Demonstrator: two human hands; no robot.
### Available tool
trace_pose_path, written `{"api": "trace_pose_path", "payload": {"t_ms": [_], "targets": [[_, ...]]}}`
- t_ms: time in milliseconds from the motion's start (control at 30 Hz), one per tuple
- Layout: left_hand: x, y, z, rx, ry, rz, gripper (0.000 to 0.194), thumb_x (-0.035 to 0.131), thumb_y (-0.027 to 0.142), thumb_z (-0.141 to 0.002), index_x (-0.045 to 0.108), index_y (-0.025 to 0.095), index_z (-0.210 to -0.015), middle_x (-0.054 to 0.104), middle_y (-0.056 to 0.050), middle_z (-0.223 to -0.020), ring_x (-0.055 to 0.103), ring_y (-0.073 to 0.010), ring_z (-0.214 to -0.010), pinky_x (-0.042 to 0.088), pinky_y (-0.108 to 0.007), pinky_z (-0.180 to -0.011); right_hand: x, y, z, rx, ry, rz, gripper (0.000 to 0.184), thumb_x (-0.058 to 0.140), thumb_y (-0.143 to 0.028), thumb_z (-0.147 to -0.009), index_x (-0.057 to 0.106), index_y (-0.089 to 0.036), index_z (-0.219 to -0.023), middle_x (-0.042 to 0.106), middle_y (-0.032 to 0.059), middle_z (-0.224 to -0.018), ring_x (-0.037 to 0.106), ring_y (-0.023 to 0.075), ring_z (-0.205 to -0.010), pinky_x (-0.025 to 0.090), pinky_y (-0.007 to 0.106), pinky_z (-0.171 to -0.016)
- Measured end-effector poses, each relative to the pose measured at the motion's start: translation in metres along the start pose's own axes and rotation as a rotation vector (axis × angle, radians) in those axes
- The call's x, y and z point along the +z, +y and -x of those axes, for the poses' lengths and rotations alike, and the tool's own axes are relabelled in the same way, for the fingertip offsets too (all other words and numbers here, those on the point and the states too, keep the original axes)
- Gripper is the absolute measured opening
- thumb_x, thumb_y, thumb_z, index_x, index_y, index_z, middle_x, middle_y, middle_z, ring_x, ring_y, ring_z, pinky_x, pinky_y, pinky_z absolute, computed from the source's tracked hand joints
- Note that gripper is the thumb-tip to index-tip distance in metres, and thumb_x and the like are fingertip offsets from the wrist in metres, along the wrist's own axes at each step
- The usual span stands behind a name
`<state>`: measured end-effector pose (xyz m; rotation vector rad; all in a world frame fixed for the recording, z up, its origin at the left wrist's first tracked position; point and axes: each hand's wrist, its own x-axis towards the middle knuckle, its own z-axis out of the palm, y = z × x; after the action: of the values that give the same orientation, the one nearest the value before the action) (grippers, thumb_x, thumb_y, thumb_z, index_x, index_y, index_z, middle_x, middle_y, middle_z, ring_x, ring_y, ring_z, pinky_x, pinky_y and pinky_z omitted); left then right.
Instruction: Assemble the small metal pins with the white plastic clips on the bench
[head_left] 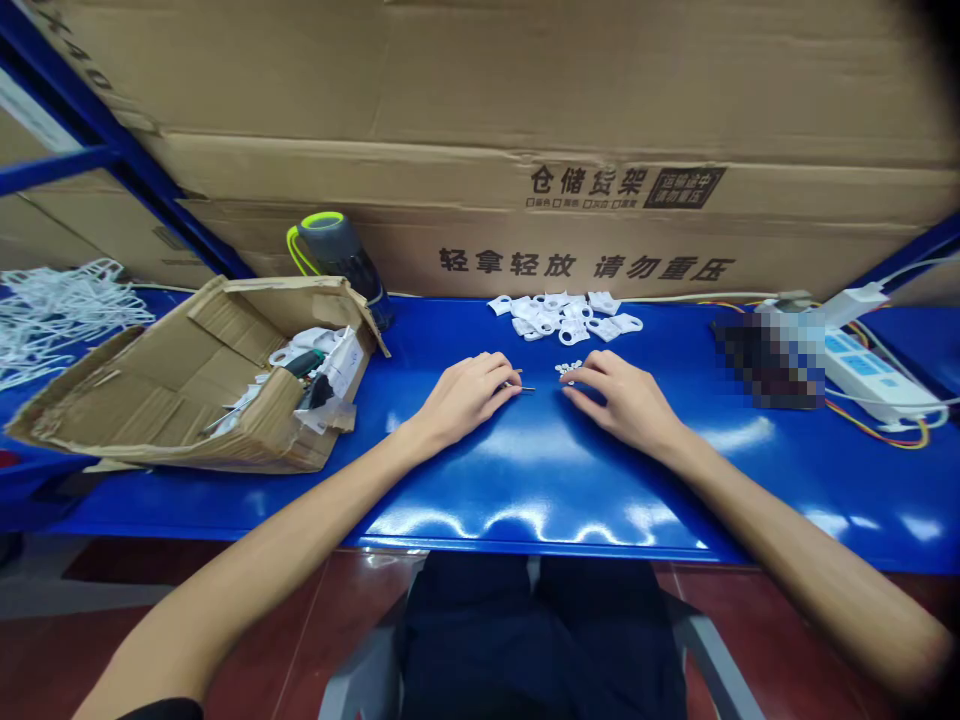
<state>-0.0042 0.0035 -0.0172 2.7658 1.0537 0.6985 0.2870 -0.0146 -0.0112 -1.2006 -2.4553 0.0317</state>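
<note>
Bare left hand low at center, on a glossy blue steel table; grip clamped on a thin pointed metal tool, tips jutting rightward. Bare right hand just beside it, fingers curved, grip apart, nothing held. Between both hands, a small cluster of tiny white plastic pieces, right fingertips near, not clearly touching.

Farther up, at table's back edge, a loose heap of flat white plastic clips. Left of frame, a torn open brown cardboard box with white parts inside. Behind it, a grey tumbler with neon-yellow trim. Right of frame, a white power strip and a pixelated object. Upper left, a tangle of white plastic strips. Far back, large brown cardboard cartons printed with black characters.
</note>
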Motion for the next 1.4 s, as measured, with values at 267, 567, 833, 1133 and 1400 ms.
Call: {"api": "trace_pose_path", "payload": {"t_ms": [267,567,833,1133,1400], "targets": [[-0.001,0.019,0.002,0.064,-0.006,0.020,0.032,0.045,0.039,-0.118,0.072,0.021,-0.117,0.075,-0.007,-0.121,0.071,-0.0214,-0.113,0.054,-0.036,-0.099,0.011,-0.016,-0.001,-0.092,0.006,-0.130,0.034,0.052,-0.044,-0.114,0.082,-0.027,-0.112,0.072,0.0092,-0.101,0.067,0.0247,-0.093,0.056,0.039,-0.086],[0.001,0.021,0.004,0.063,0.005,-0.022,0.033,0.047,0.041,-0.118,0.072,0.021,-0.122,0.076,-0.007,-0.121,0.071,-0.0217,-0.114,0.054,-0.035,-0.096,0.013,-0.015,-0.001,-0.113,0.017,-0.195,0.034,0.053,-0.043,-0.113,0.082,-0.025,-0.111,0.072,0.0091,-0.097,0.067,0.0245,-0.091,0.056,0.039,-0.084],[0.002,0.020,0.005,0.043,0.052,0.003,0.029,0.052,0.039,-0.117,0.074,0.021,-0.116,0.078,-0.005,-0.116,0.073,-0.0217,-0.112,0.054,-0.036,-0.095,0.009,-0.013,-0.002,-0.121,0.051,-0.162,0.031,0.055,-0.041,-0.113,0.082,-0.025,-0.110,0.073,0.0081,-0.097,0.067,0.0240,-0.092,0.055,0.038,-0.084],[-0.005,0.016,0.003,-0.012,0.102,0.011,0.032,0.050,0.041,-0.117,0.075,0.021,-0.113,0.078,-0.007,-0.116,0.072,-0.0209,-0.107,0.055,-0.035,-0.095,0.001,0.013,0.000,0.096,0.038,0.071,0.030,0.057,-0.042,-0.110,0.083,-0.026,-0.113,0.073,0.0106,-0.105,0.066,0.0279,-0.096,0.051,0.040,-0.082],[-0.005,0.017,0.002,0.002,0.103,-0.011,0.029,0.053,0.039,-0.116,0.075,0.020,-0.113,0.079,-0.007,-0.117,0.072,-0.0207,-0.107,0.055,-0.035,-0.094,0.005,0.017,0.000,0.095,0.009,0.097,0.027,0.059,-0.035,-0.110,0.085,-0.027,-0.110,0.074,0.0099,-0.106,0.067,0.0266,-0.097,0.051,0.039,-0.082]]}}
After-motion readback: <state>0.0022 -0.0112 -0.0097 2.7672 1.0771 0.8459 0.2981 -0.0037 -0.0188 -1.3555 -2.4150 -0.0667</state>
